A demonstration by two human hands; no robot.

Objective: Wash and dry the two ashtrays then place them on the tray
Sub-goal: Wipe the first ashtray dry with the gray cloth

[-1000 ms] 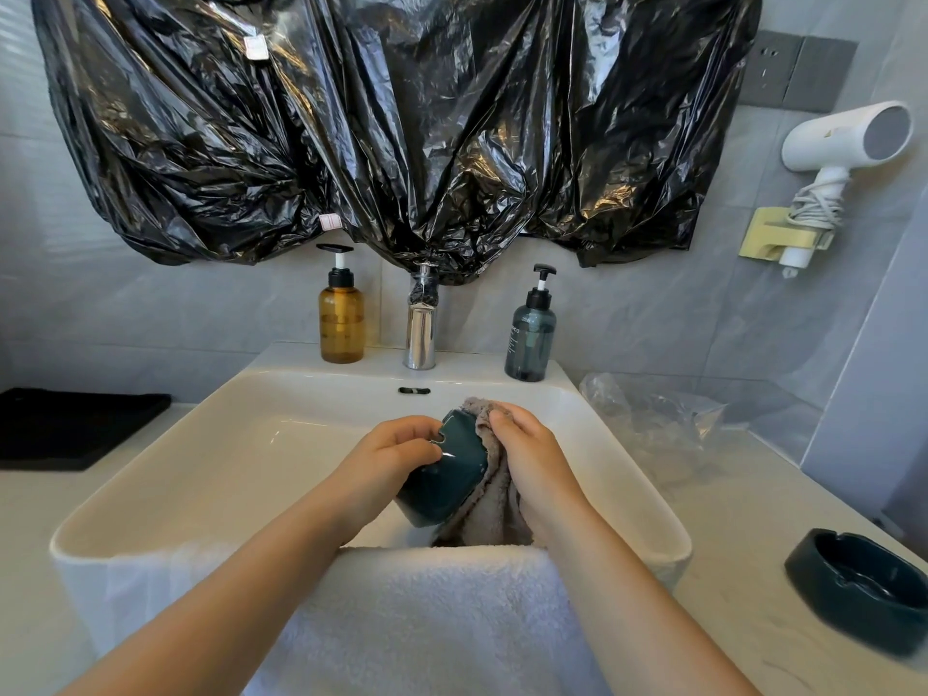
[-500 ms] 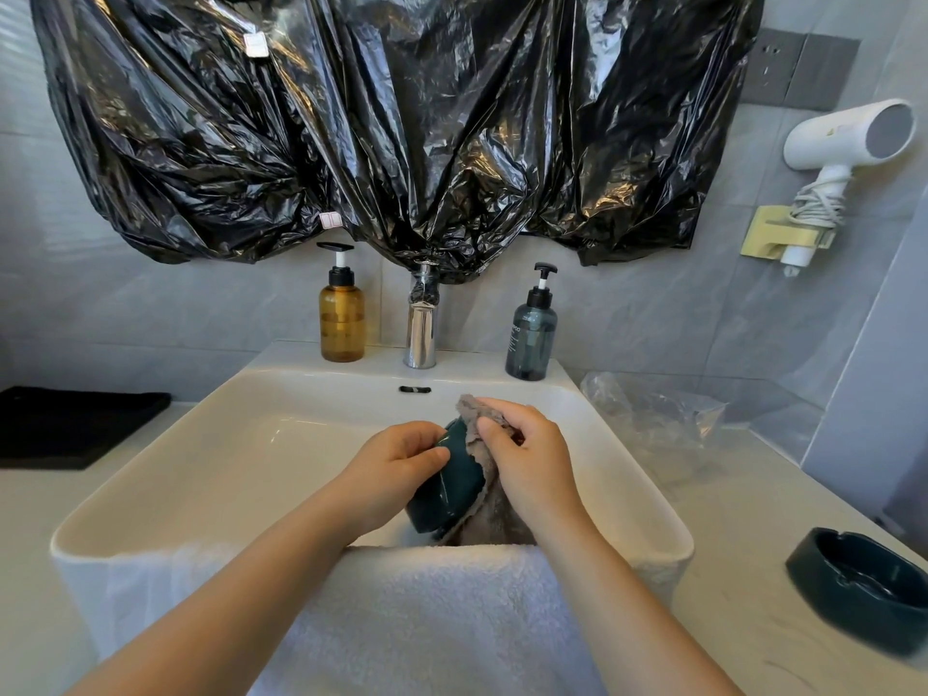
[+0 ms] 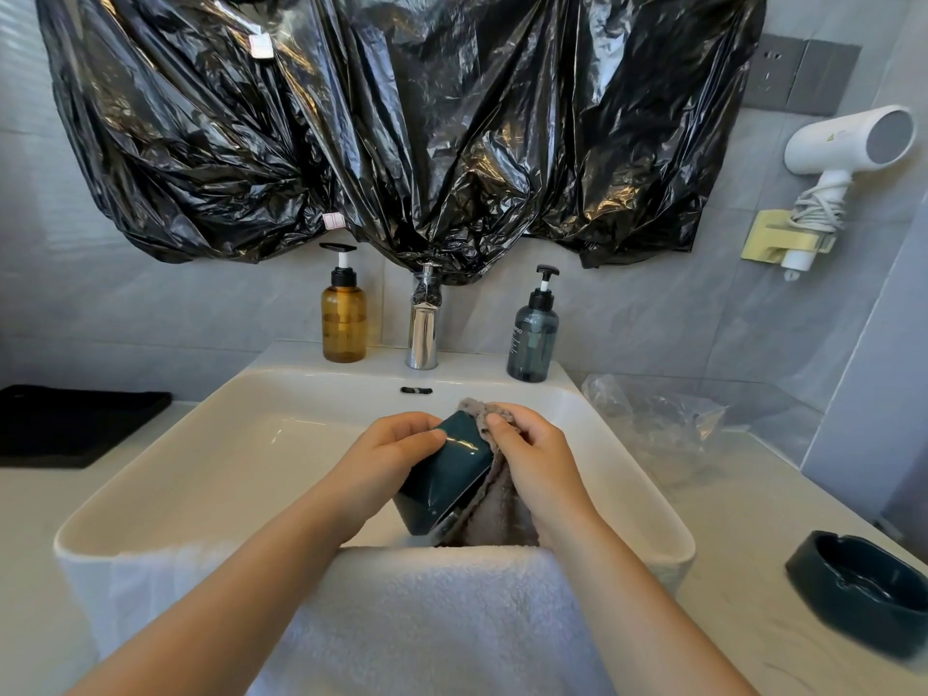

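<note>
Over the white sink (image 3: pixel 165 474) my left hand (image 3: pixel 386 454) grips a dark teal ashtray (image 3: pixel 447 474), turned on edge with its underside toward me. My right hand (image 3: pixel 532 454) holds a grey-brown cloth (image 3: pixel 494 514) against the ashtray's right side, fingers curled over the cloth's top. The cloth hangs down behind the ashtray. A second dark teal ashtray (image 3: pixel 863 590) sits upright on the counter at the far right. A black tray (image 3: pixel 70 424) lies on the counter at the far left.
A white towel (image 3: pixel 427 620) drapes over the sink's front rim. Behind the basin stand an amber pump bottle (image 3: pixel 344 319), a chrome tap (image 3: pixel 423 329) and a grey-blue pump bottle (image 3: pixel 533 339). Clear plastic wrap (image 3: pixel 653 419) lies right of the sink. A hairdryer (image 3: pixel 843 143) hangs on the wall.
The ashtray has turned in my left hand, its flat underside now tilted more toward me. My right hand's fingers have shifted with the cloth along its upper right edge.
</note>
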